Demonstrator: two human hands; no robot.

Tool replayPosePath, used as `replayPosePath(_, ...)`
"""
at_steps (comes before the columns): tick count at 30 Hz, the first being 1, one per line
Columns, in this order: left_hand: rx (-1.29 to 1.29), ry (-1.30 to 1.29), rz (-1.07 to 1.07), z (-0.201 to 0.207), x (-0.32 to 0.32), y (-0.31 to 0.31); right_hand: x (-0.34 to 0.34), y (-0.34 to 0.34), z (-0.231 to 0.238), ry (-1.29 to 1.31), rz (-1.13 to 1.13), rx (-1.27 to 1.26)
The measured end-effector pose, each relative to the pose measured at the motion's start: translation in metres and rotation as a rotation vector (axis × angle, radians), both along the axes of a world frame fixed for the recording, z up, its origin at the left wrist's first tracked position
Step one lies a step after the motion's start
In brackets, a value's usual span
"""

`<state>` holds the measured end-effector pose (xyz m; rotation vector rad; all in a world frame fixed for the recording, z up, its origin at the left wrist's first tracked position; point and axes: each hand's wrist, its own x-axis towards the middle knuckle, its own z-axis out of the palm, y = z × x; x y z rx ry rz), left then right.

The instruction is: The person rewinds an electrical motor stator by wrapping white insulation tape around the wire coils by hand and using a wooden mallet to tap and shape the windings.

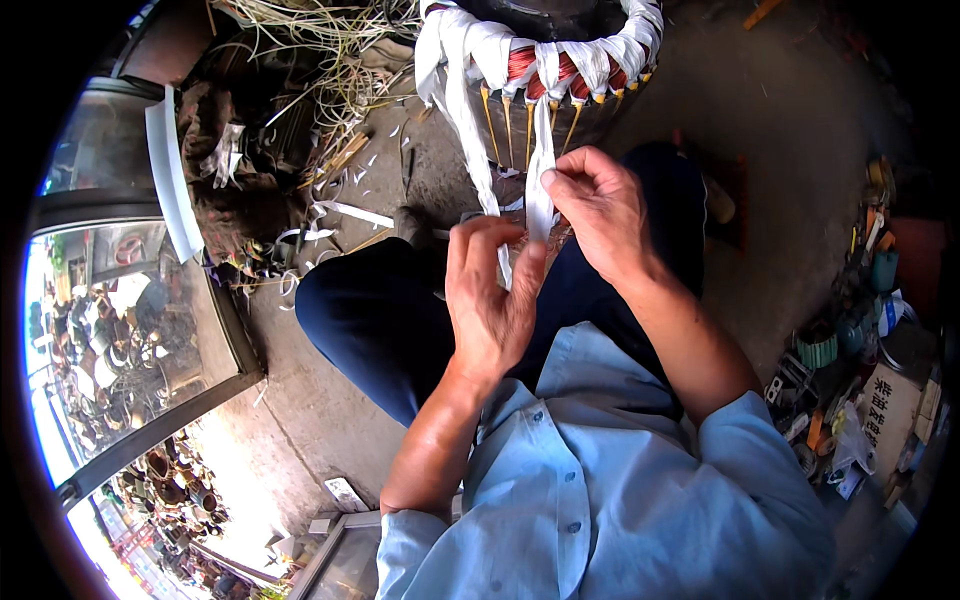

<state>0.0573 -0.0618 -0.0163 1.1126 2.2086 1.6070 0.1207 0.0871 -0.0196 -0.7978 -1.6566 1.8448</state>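
At the top, a round dark motor stator [510, 120] stands with a ring of red copper winding [522, 64] on its upper rim. White cloth tape [487, 50] wraps most of that ring, leaving red wire in the gaps. Two tape lengths hang toward me. My right hand [605, 215] pinches the nearer tape strip [540, 200] between thumb and forefinger. Below it, my left hand [487, 300] is closed on the same strip, thumb against its lower part. A second strip [472, 140] hangs beside it and passes behind my left fingers. Yellowish pegs [508, 120] line the stator's inner edge.
My knees [360, 310] flank the work. Loose pale strands [330, 50] and white scraps [355, 213] litter the floor at the upper left. A glazed door frame [150, 440] stands at the left. Tools, a cardboard box [885, 410] and assorted parts line the right side.
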Motion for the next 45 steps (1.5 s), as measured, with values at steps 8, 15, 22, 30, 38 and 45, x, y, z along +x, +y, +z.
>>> replayPosePath(8, 0.164, -0.863, -0.106, 0.028, -0.037, 0.069, 0.006, 0.007, 0.008, 0.048, 0.053, -0.071)
replayPosePath(15, 0.333, -1.027, -0.008, 0.017, -0.029, 0.075, 0.011, 0.014, 0.014, 0.149, 0.115, -0.362)
replayPosePath(22, 0.311, -0.583, -0.108, 0.017, -0.039, 0.075, 0.012, 0.011, 0.021, 0.150, 0.166, -0.364)
replayPosePath(30, 0.240, 0.225, -0.165, 0.006, -0.057, 0.077, 0.011, 0.010, 0.023, 0.215, 0.182, -0.515)
replayPosePath(38, 0.337, 0.434, -0.172, 0.025, -0.080, 0.093, 0.004, 0.014, 0.047, 0.262, 0.236, -0.290)
replayPosePath(45, 0.317, 0.145, -0.234, 0.050, -0.102, 0.101, -0.008, 0.050, 0.057, 0.143, -0.140, 0.868)
